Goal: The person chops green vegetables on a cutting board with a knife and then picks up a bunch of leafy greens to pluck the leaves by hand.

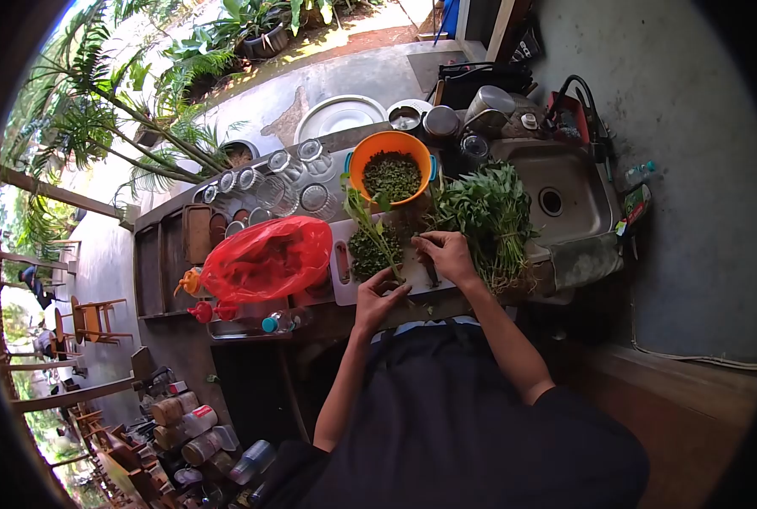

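My left hand (378,299) grips the lower end of a leafy green stalk (368,222) that rises over a white cutting board (342,276). My right hand (446,256) rests on the board beside it, fingers curled on the stem; whether it holds anything else is hidden. A heap of chopped greens (367,254) lies on the board. A big bunch of leafy greens (487,214) lies to the right of my right hand. An orange bowl (363,156) behind the board holds more chopped greens.
A red plastic bag (266,258) sits left of the board. Several upturned glasses (282,182) stand behind it. A steel sink (557,191) is at the right, with pots and lids (446,119) behind it. Bottles (283,321) lie at the counter's front edge.
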Motion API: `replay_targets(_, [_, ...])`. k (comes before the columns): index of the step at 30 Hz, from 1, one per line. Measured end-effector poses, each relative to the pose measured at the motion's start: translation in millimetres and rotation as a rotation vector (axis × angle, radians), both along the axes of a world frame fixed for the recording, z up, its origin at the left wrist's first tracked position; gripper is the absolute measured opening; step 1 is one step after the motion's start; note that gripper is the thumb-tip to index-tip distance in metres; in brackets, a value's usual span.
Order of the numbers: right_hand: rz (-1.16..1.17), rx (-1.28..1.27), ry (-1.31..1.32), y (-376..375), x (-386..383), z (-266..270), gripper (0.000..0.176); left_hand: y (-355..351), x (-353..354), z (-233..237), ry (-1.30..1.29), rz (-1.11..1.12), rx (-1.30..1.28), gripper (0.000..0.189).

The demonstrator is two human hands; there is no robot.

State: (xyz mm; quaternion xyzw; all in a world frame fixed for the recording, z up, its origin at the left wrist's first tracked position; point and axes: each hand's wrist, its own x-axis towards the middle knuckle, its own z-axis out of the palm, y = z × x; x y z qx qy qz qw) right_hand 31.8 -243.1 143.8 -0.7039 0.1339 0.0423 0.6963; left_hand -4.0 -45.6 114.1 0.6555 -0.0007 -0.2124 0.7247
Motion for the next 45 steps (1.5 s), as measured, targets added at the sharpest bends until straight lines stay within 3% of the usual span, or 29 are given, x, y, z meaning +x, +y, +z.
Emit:
replay_targets(4, [0.139, 0.022, 0.128, 7, -3, 0, 0.026, 1, 1, -3, 0.003, -0.009, -0.002, 0.049])
replay_targets(13, [0.264, 0.103, 0.118, 19, 4, -6, 0.026, 3, 4, 0, -0.198, -0.130, 0.188, 0.043])
replay_targets(15, [0.273, 0.030, 0.080, 21, 3, -4, 0.025, -3, 6, 4, -0.027, 0.100, -0.009, 0.036])
replay_targets(18, [0.286, -0.062, -0.016, 26, -1, -15, 0.025, -6, 14, 7, -0.067, 0.222, -0.143, 0.027])
replay_targets(20, [0.261, -0.240, -0.184, 27, -3, -26, 0.022, -4, 18, 0, -0.027, 0.226, -0.138, 0.024])
replay_targets(24, [0.234, -0.304, -0.212, 28, -7, -9, 0.017, -11, 19, -13, 0.086, 0.329, -0.141, 0.024])
replay_targets(27, [0.173, -0.254, -0.172, 29, -11, -15, 0.014, -11, 20, -13, -0.139, 0.328, 0.068, 0.026])
replay_targets(29, [0.003, 0.128, 0.062, 23, -12, -32, 0.013, -4, 23, -6, -0.115, 0.402, 0.055, 0.025])
replay_targets(30, [0.002, 0.128, 0.060, 14, -10, -37, 0.013, 0, 26, -1, -0.092, 0.477, 0.042, 0.024])
replay_targets(33, [-0.029, -0.002, 0.099, -18, -6, -50, 0.014, 4, 24, -1, -0.138, 0.430, 0.030, 0.024])
replay_targets(35, [-0.050, -0.391, 0.039, -32, 2, -53, 0.016, 3, 20, 2, -0.150, 0.404, 0.029, 0.024])
replay_targets(36, [-0.047, -0.560, -0.131, -39, 10, -68, 0.020, 1, 18, 4, -0.161, 0.372, 0.028, 0.024])
replay_targets(37, [-0.049, -0.560, -0.129, -41, 19, -74, 0.020, 0, 17, 4, -0.160, 0.370, 0.027, 0.024])
replay_targets(39, [0.051, -0.871, -0.090, -45, 34, -80, 0.027, -2, 15, 4, -0.054, 0.307, -0.057, 0.024])
replay_targets(41, [0.094, -0.894, -0.002, -45, 46, -82, 0.032, 0, 15, 2, -0.114, 0.238, -0.014, 0.025])
replay_targets(43, [0.063, -1.078, 0.021, -40, 52, -74, 0.032, 2, 15, 5, -0.177, 0.176, 0.030, 0.026])
replay_targets(45, [0.044, -1.069, 0.028, -35, 53, -59, 0.029, 3, 14, 8, -0.011, 0.122, -0.205, 0.027])
